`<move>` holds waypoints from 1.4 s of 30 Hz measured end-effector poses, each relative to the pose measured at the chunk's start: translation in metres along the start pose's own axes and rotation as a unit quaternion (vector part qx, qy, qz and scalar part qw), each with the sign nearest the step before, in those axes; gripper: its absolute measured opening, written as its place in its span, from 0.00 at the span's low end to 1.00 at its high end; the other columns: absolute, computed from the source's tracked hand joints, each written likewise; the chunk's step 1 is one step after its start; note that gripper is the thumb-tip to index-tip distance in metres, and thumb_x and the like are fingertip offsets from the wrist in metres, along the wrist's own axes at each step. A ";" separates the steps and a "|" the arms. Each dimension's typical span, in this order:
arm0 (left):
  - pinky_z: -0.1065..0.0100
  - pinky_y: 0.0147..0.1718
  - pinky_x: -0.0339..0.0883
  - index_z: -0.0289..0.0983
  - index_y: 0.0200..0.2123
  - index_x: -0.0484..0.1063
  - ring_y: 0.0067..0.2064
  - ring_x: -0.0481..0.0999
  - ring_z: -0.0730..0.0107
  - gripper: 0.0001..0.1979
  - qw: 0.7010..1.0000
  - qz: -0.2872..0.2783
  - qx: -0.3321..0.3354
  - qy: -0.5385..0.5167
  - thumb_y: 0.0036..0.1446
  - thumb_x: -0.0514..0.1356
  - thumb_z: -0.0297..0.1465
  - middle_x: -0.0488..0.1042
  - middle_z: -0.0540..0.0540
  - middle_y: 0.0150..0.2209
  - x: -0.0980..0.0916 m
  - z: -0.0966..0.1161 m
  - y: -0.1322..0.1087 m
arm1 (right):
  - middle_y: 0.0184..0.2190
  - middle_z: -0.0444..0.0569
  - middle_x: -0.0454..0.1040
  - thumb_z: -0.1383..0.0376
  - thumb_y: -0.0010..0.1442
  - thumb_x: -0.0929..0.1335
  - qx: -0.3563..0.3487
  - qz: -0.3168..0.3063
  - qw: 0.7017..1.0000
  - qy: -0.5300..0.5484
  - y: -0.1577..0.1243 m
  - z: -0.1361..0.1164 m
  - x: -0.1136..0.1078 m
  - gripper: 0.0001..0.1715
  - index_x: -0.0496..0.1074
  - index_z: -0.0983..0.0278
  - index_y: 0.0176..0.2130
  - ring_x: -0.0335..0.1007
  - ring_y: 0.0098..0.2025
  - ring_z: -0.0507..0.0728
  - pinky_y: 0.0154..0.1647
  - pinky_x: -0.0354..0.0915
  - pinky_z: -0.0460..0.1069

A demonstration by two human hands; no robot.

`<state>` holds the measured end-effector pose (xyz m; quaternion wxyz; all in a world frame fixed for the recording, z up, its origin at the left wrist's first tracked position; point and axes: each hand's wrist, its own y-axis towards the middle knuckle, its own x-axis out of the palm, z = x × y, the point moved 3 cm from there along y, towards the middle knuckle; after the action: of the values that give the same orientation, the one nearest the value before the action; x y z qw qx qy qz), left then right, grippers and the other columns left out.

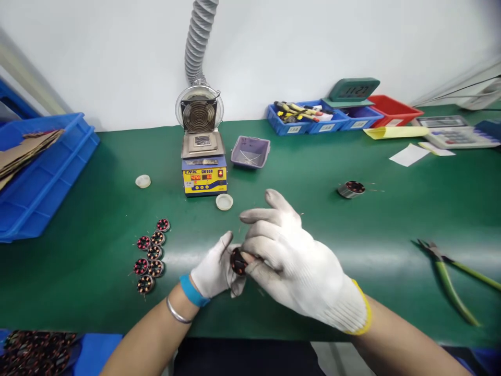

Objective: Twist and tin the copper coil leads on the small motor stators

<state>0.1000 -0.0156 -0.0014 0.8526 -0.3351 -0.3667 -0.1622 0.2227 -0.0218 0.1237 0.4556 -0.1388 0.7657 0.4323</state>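
Note:
A small dark wound motor stator [238,261] sits between my two gloved hands, above the front half of the bench. My left hand [214,267], in a white glove with a blue band at the wrist, grips it from the left side. From the right, my right hand [291,256], in a white knit glove with a yellow cuff, pinches at the stator's face with thumb and forefinger; a bare fingertip pokes out there. The other right fingers are raised. Whether a thin wire lies in that pinch is too small to tell. Several wound stators [155,253] stand grouped on the left.
A solder pot [204,177] stands at the back under a grey hose [199,42], beside a purple tray [250,152] and two small white lids [224,202]. One stator [351,189] and green-handled pliers [442,261] lie right. A blue crate [58,172] stands left.

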 end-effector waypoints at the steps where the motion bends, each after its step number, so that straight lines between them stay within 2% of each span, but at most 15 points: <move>1: 0.66 0.17 0.66 0.32 0.32 0.73 0.19 0.72 0.65 0.16 1.000 -0.026 0.000 -0.008 0.58 0.58 0.41 0.75 0.44 0.24 0.002 0.001 -0.002 | 0.29 0.47 0.74 0.69 0.59 0.64 0.004 0.004 1.000 -0.004 -0.002 0.003 -0.001 0.07 0.69 0.61 0.30 0.70 0.50 0.63 0.66 0.48 0.70; 3: 0.61 0.27 0.74 0.34 0.34 0.73 0.31 0.78 0.60 0.11 0.995 -0.053 0.057 -0.068 0.57 0.59 0.37 0.77 0.42 0.31 0.003 0.010 -0.006 | 0.28 0.47 0.73 0.70 0.58 0.65 0.009 0.026 1.000 -0.004 -0.004 0.007 -0.004 0.05 0.69 0.62 0.31 0.71 0.49 0.63 0.65 0.49 0.71; 6: 0.62 0.45 0.72 0.37 0.27 0.70 0.42 0.78 0.63 0.11 0.978 -0.043 0.153 -0.139 0.58 0.59 0.37 0.77 0.46 0.34 -0.004 0.022 -0.005 | 0.28 0.46 0.73 0.71 0.57 0.65 0.003 0.053 0.999 0.015 -0.003 0.008 -0.008 0.05 0.68 0.61 0.31 0.71 0.49 0.61 0.65 0.49 0.69; 8: 0.62 0.42 0.73 0.37 0.28 0.71 0.38 0.78 0.64 0.16 0.985 -0.065 0.115 -0.107 0.61 0.56 0.42 0.77 0.46 0.33 -0.007 0.016 0.000 | 0.28 0.45 0.72 0.71 0.57 0.65 -0.001 0.049 0.998 0.038 -0.001 0.008 -0.006 0.06 0.67 0.61 0.31 0.70 0.50 0.60 0.65 0.48 0.68; 11: 0.59 0.27 0.74 0.33 0.37 0.72 0.27 0.78 0.60 0.26 0.990 -0.140 0.004 -0.032 0.59 0.54 0.52 0.77 0.42 0.30 -0.006 -0.006 0.006 | 0.28 0.45 0.71 0.71 0.57 0.64 0.012 0.045 0.996 0.078 -0.001 0.011 0.002 0.06 0.67 0.61 0.30 0.69 0.51 0.61 0.66 0.47 0.68; 13: 0.64 0.19 0.71 0.33 0.38 0.71 0.21 0.75 0.63 0.26 0.988 -0.151 0.013 -0.002 0.54 0.60 0.53 0.76 0.45 0.26 -0.003 -0.015 0.006 | 0.27 0.45 0.70 0.71 0.57 0.64 0.041 0.058 0.991 0.116 -0.006 0.016 0.008 0.07 0.66 0.61 0.29 0.69 0.50 0.61 0.66 0.46 0.68; 15: 0.70 0.15 0.67 0.35 0.39 0.70 0.17 0.71 0.71 0.25 0.989 -0.113 0.088 0.021 0.49 0.65 0.50 0.74 0.49 0.26 0.000 -0.014 0.003 | 0.26 0.44 0.69 0.70 0.57 0.65 0.091 0.089 0.974 0.186 -0.014 0.022 0.017 0.08 0.65 0.61 0.27 0.70 0.48 0.60 0.65 0.50 0.66; 17: 0.73 0.14 0.65 0.37 0.39 0.69 0.16 0.67 0.76 0.24 0.984 -0.057 0.163 0.043 0.48 0.67 0.49 0.72 0.52 0.27 0.005 -0.010 -0.002 | 0.24 0.43 0.68 0.69 0.58 0.65 0.164 0.128 0.934 0.291 -0.023 0.030 0.031 0.11 0.64 0.61 0.25 0.71 0.42 0.58 0.61 0.58 0.62; 21: 0.77 0.12 0.59 0.37 0.38 0.66 0.16 0.62 0.80 0.24 0.968 0.035 0.218 0.116 0.49 0.65 0.50 0.66 0.55 0.23 0.009 -0.004 -0.008 | 0.23 0.43 0.65 0.65 0.57 0.67 0.282 0.227 0.809 0.463 -0.036 0.044 0.054 0.11 0.66 0.61 0.23 0.70 0.38 0.57 0.58 0.62 0.60; 25: 0.78 0.11 0.53 0.37 0.37 0.65 0.16 0.58 0.81 0.25 0.945 0.130 0.244 0.175 0.51 0.62 0.53 0.65 0.55 0.22 -0.005 -0.002 -0.007 | 0.26 0.45 0.66 0.62 0.54 0.70 0.267 0.377 0.740 0.488 -0.038 0.062 0.031 0.06 0.72 0.59 0.26 0.68 0.49 0.60 0.56 0.65 0.61; 27: 0.77 0.12 0.53 0.37 0.37 0.66 0.16 0.58 0.81 0.25 0.951 0.131 0.230 0.161 0.52 0.60 0.54 0.66 0.54 0.22 -0.010 -0.002 -0.004 | 0.28 0.45 0.68 0.61 0.54 0.70 0.274 0.364 0.768 0.451 -0.037 0.070 0.017 0.07 0.72 0.59 0.26 0.68 0.51 0.61 0.56 0.64 0.60; 31: 0.73 0.13 0.57 0.34 0.37 0.69 0.15 0.62 0.77 0.25 0.979 0.060 0.173 0.089 0.57 0.55 0.53 0.71 0.49 0.23 -0.008 -0.004 -0.003 | 0.35 0.50 0.76 0.61 0.54 0.70 0.324 0.125 0.867 0.356 -0.039 0.072 0.024 0.06 0.74 0.62 0.31 0.72 0.48 0.63 0.51 0.67 0.58; 35: 0.72 0.16 0.59 0.34 0.35 0.69 0.16 0.66 0.73 0.17 0.983 -0.004 0.183 0.023 0.61 0.54 0.44 0.72 0.47 0.23 -0.001 -0.001 -0.009 | 0.45 0.53 0.75 0.63 0.50 0.71 0.320 -0.023 0.900 0.295 -0.051 0.059 0.049 0.18 0.73 0.62 0.43 0.72 0.49 0.63 0.51 0.68 0.59; 38: 0.72 0.17 0.60 0.35 0.33 0.69 0.18 0.65 0.73 0.11 0.980 -0.025 0.198 0.009 0.62 0.54 0.37 0.72 0.47 0.23 0.002 0.001 -0.013 | 0.48 0.54 0.74 0.63 0.50 0.71 0.308 -0.051 0.908 0.281 -0.057 0.049 0.059 0.20 0.73 0.62 0.45 0.71 0.51 0.63 0.52 0.67 0.59; 42: 0.71 0.17 0.60 0.35 0.33 0.68 0.18 0.64 0.73 0.09 0.976 -0.028 0.213 0.028 0.60 0.57 0.35 0.71 0.48 0.23 0.004 0.003 -0.015 | 0.41 0.50 0.76 0.65 0.56 0.69 0.238 0.034 0.916 0.321 -0.052 0.042 0.060 0.07 0.74 0.60 0.38 0.70 0.51 0.60 0.53 0.66 0.56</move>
<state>0.0928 -0.0248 0.0097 0.9094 -0.1304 -0.3782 -0.1138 0.2454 -0.0080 0.0377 0.1898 -0.1314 0.9553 0.1849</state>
